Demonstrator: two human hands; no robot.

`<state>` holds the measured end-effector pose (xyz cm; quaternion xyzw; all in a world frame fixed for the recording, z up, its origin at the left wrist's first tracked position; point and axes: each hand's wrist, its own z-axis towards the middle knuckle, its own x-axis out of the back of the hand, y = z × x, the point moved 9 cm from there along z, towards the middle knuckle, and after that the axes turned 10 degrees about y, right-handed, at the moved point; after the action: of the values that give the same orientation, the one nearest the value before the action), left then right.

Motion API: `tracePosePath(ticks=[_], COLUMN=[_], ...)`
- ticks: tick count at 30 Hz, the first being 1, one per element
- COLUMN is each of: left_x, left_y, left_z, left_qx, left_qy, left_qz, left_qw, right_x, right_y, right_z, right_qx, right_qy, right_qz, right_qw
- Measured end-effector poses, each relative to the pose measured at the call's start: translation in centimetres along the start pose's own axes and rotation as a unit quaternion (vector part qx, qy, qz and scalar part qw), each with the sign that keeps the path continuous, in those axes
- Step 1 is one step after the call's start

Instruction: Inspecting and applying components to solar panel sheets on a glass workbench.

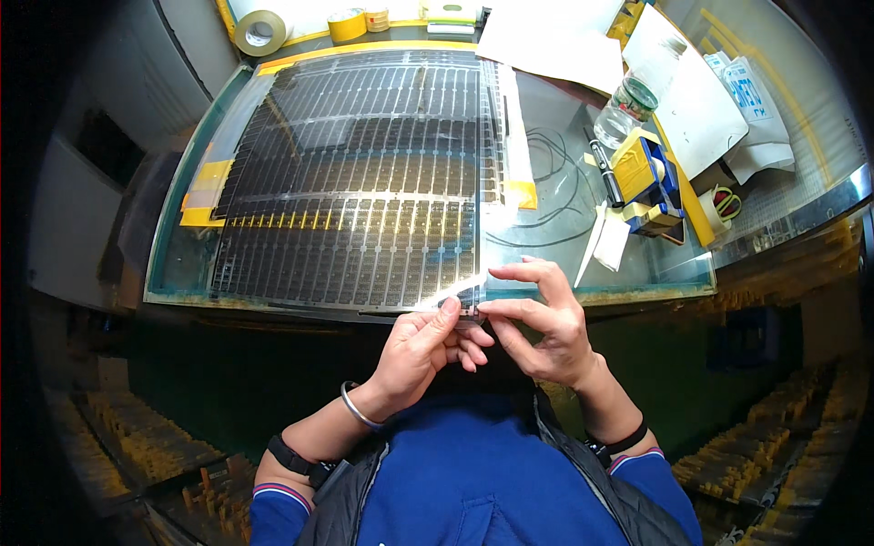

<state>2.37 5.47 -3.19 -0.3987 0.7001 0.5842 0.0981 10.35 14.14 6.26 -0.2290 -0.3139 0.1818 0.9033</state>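
Both hands, the left hand (421, 350) and right hand (546, 328), pinched a small dark component (469, 313) between their fingertips at the surface's (637, 282) near edge, beside the gridded tray (355, 182).

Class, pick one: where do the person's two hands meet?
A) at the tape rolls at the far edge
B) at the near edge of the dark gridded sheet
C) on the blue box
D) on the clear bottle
B: the left hand and right hand pinch a small piece together at the near edge of the dark gridded sheet.
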Motion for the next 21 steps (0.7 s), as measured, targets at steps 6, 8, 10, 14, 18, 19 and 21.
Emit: tracePosePath(ticks=[6,8,10,14,18,19,21], left_x=[-0.1,-0.1,-0.1,0.0,-0.3,-0.4,-0.5], left_y=[0.0,0.0,0.1,0.0,-0.2,-0.1,0.0], left_z=[0.1,0.1,0.2,0.3,0.3,0.4,0.6], left_qx=[0.002,-0.001,-0.004,-0.002,0.017,0.017,0.025], left_qy=[0.0,-0.002,-0.004,-0.008,-0.003,-0.004,-0.007], left_qz=[-0.014,-0.012,-0.01,0.007,0.031,0.031,0.018], left_qw=[1.0,1.0,1.0,1.0,0.999,0.999,0.999], right_x=[0.2,0.3,0.2,0.1,0.4,0.4,0.8], right_y=[-0.6,-0.8,-0.9,-1.2,-1.4,-1.3,-1.4], right_z=[-0.1,-0.1,-0.1,0.1,0.1,0.2,0.4], right_qx=[0.042,0.047,0.052,0.065,0.106,0.106,0.122], right_qy=[0.004,0.003,0.003,0.015,0.047,0.048,0.073], right_qz=[-0.043,-0.05,-0.057,-0.087,-0.096,-0.098,-0.101], right_qw=[0.998,0.998,0.997,0.994,0.989,0.988,0.985])
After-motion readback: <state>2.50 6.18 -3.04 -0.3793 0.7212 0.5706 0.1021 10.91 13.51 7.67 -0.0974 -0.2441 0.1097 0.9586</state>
